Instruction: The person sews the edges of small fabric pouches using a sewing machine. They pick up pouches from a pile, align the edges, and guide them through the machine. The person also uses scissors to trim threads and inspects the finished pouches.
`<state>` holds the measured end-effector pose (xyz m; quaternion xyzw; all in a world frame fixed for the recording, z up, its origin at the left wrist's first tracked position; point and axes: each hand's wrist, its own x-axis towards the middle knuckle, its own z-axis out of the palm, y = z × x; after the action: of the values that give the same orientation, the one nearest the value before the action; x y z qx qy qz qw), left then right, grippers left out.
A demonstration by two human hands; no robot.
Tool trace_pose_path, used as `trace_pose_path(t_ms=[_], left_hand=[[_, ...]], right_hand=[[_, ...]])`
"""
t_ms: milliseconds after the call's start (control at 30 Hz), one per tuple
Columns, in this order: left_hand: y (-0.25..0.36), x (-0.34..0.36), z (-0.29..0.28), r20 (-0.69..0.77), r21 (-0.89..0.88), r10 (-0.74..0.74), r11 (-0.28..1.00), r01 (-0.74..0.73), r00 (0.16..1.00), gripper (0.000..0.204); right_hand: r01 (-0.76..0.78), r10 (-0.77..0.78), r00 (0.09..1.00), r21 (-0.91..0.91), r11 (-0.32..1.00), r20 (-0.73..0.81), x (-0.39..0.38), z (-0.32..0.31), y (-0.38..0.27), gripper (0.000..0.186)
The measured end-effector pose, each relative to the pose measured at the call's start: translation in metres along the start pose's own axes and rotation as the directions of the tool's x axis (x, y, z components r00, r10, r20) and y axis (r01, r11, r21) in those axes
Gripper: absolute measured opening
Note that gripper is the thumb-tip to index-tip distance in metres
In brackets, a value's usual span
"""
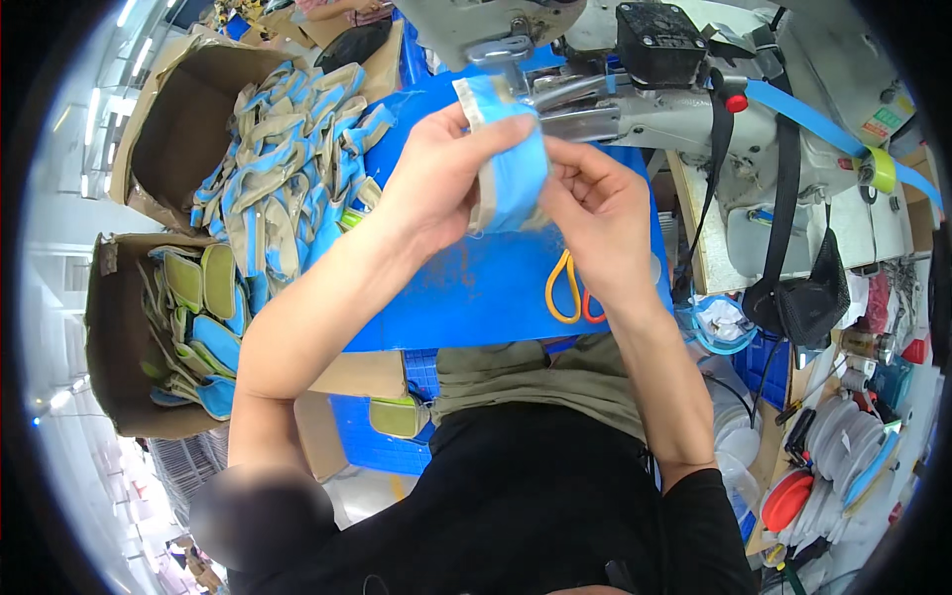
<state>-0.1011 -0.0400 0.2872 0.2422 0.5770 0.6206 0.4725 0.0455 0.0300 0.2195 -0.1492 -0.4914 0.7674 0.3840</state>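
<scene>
In front of the sewing machine (595,124), my left hand (436,178) grips a curved fabric piece (516,178), blue with beige edges. Its thumb presses on the blue face while the other fingers go behind. My right hand (600,213) has its fingers curled in a pinch at the right edge of the same piece; its fingertips are partly hidden. Both hands hold the piece above the blue work surface (426,307). Below my right hand lies a pair of scissors (563,290) with one yellow-orange handle loop and one red one, the blades out of sight.
A heap of blue-and-beige fabric pieces (288,178) spills from a cardboard box (183,129) at the left. Nearer, another cardboard box (114,337) holds green and blue padded pieces (213,342). A blue tape (808,114) and black straps hang at the machine's right, above spools (843,441).
</scene>
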Motion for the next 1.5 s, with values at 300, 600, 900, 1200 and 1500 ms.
trace_pose_path(t_ms=[300,600,900,1200,1500], left_hand=[[-0.001,-0.006,-0.002,0.053,0.086,0.067,0.994,-0.071,0.996,0.025],[0.010,-0.009,-0.021,0.277,-0.448,-0.217,0.833,0.325,0.936,0.021],[0.002,-0.020,0.002,0.015,-0.198,-0.150,0.969,0.150,0.989,0.022],[-0.009,-0.021,0.009,-0.028,0.015,-0.016,1.000,0.017,0.999,0.024],[0.000,-0.010,0.007,-0.008,-0.009,-0.047,0.999,0.047,0.999,0.025]], right_hand=[[0.051,-0.051,0.999,-0.052,0.997,-0.010,0.004,-0.004,0.002,0.026],[0.202,-0.213,0.977,-0.208,0.957,-0.030,0.004,-0.009,0.010,0.026],[0.160,-0.171,0.985,-0.196,0.967,-0.037,-0.004,-0.009,0.009,0.026],[0.110,-0.115,0.993,-0.161,0.981,-0.022,-0.013,-0.006,0.000,0.021],[0.065,-0.070,0.997,-0.126,0.990,-0.032,-0.006,-0.002,-0.004,0.018]])
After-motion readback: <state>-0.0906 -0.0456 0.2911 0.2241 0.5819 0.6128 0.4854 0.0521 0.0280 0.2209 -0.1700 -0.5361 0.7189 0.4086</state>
